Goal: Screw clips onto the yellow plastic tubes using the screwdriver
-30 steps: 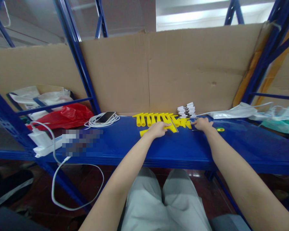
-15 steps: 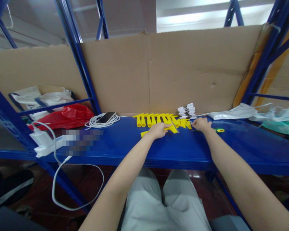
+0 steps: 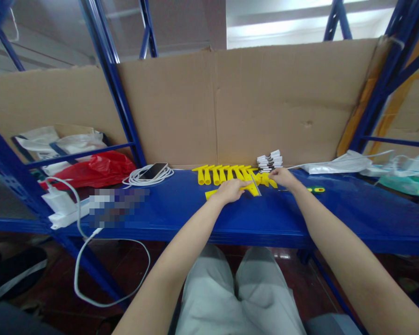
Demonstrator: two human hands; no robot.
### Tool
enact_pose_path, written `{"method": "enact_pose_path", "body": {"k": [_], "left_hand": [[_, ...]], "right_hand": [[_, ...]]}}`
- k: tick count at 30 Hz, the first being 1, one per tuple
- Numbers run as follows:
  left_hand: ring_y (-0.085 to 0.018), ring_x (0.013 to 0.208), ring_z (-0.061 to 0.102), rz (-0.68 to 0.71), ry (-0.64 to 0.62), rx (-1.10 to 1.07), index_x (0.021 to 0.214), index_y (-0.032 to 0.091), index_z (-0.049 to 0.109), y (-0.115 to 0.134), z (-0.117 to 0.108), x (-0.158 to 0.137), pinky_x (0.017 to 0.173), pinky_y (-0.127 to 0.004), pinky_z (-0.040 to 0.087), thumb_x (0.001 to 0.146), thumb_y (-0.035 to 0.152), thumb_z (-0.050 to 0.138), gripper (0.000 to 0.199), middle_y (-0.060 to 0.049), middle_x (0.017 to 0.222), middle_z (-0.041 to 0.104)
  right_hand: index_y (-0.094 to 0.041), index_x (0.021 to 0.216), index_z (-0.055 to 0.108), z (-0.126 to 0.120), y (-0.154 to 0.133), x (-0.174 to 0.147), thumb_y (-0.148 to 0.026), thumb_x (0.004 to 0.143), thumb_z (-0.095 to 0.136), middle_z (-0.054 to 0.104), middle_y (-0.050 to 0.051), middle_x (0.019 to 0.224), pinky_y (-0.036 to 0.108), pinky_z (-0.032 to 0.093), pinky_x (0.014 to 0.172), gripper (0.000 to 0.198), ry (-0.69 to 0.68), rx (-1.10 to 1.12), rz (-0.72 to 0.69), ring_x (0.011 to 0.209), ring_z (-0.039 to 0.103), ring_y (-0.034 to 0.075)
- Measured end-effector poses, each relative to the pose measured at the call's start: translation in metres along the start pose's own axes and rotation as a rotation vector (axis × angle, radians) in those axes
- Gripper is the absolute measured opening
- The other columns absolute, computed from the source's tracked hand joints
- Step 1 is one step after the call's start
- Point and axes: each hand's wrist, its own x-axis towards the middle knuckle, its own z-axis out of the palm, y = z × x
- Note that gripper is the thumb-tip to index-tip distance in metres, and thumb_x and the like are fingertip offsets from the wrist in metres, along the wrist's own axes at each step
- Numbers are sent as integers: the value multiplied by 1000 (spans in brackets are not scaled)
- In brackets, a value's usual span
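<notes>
- Blue tabletop [image 3: 370, 209], smooth and slightly glossy, set in a rack of blue posts [image 3: 118, 93].
- Brown cardboard [image 3: 282, 102] stands along the far side; above it, at far right, bright light shows. Below is a dark red floor [image 3: 307, 284].
- At left, a phone [image 3: 154, 170] lies on a coiled white cable [image 3: 134, 176], with a red bag [image 3: 108, 165] beyond and a white power strip [image 3: 61, 218] nearer.
- The yellow scraper [image 3: 254, 190] is mid-tabletop, just nearer than a row of yellow handles [image 3: 219, 176]. Its long axis runs left to right; the head points right, the handle end left, and the blade edge slants from far to near right.
- The row's handles lie roughly near to far, round ends near.
- Left grip [image 3: 230, 190]: closed around the scraper's handle.
- Right grip [image 3: 282, 179]: fingertips at the small yellow pieces [image 3: 265, 180], near the white clips [image 3: 270, 161]; I cannot tell whether it grasps anything.
- A screwdriver [image 3: 320, 190] lies by the right wrist, handle to the right, shaft pointing left.
</notes>
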Motion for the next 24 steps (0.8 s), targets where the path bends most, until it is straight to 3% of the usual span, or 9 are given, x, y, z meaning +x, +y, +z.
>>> {"method": "enact_pose_path", "body": {"k": [3,6,24], "left_hand": [[-23,111,58,19,-2,22,135,34,47,2,0,0,92,-32,45,89,23,47,47,-5,119,62],[-22,110,58,41,-10,30,134,33,49,5,0,0,92,-31,45,89,23,47,46,-4,115,64],[-23,106,58,54,-25,51,135,35,47,9,-2,-1,87,-29,46,89,23,44,47,-4,112,62]], "right_hand": [[-14,70,67,4,-17,-5,-16,73,55,68,5,75,26,48,73,12,-102,327,-76,75,62,16],[-15,63,63,8,-32,-14,-13,69,57,67,3,70,23,47,72,9,-159,475,-124,70,60,13],[-17,59,60,3,-55,-34,-5,67,53,66,1,70,25,45,76,16,-211,370,-132,74,60,14]]}}
